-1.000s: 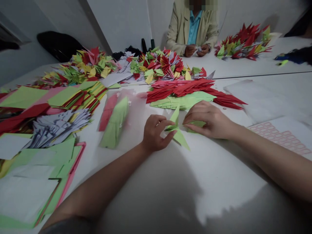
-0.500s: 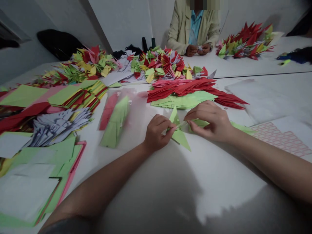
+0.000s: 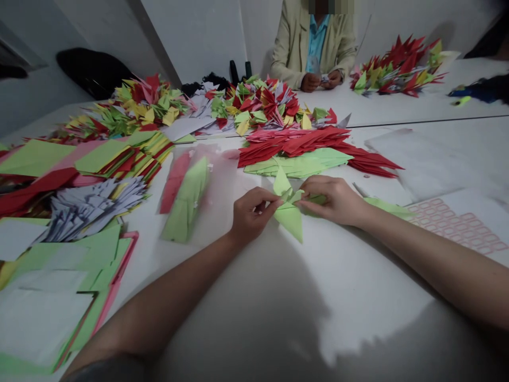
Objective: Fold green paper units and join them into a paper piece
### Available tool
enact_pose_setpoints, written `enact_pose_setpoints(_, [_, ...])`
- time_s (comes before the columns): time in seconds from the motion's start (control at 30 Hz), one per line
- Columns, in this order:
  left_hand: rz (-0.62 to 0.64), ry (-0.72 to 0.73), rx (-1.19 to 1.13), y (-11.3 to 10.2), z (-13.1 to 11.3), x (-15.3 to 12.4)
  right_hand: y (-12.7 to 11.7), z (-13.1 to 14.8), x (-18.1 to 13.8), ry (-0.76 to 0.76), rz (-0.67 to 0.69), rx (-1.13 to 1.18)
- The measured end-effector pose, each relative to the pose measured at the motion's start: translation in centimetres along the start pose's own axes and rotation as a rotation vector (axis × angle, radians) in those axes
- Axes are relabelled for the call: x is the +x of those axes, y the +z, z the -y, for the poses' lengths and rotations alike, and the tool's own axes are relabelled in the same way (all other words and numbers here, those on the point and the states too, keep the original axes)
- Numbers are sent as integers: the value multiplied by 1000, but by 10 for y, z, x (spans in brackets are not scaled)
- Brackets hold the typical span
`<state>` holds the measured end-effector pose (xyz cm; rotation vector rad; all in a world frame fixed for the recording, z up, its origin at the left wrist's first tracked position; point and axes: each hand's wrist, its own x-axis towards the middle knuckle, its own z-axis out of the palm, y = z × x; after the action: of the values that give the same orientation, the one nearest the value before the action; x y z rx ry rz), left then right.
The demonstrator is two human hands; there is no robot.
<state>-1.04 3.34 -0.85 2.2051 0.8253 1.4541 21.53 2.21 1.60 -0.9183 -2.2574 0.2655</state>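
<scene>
Because the light-green, pointed folded-paper piece (image 3: 289, 220) is probably light and easily creased, its middle suits a fingertip hold — the left hand (image 3: 252, 215) and right hand (image 3: 334, 200) pinch there from opposite sides, over the white tabletop (image 3: 369, 270).
</scene>
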Motion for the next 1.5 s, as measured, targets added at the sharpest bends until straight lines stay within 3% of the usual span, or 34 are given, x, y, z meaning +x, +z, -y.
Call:
enact_pose_setpoints(0.3, [50,183,306,-1,2,-3,8,7,-3,-129,-49,-112])
enact_pose_setpoints(0.77, [137,360,338,0,-2,-6,16,14,-6,-247,-145,-184])
enact_pose_setpoints(1.03, [199,308,237,0,-2,-4,5,19,-1,-238,-169,-126])
enact_pose_setpoints(1.5, [169,236,209,1,-3,-1,6,19,-2,-167,-110,-39])
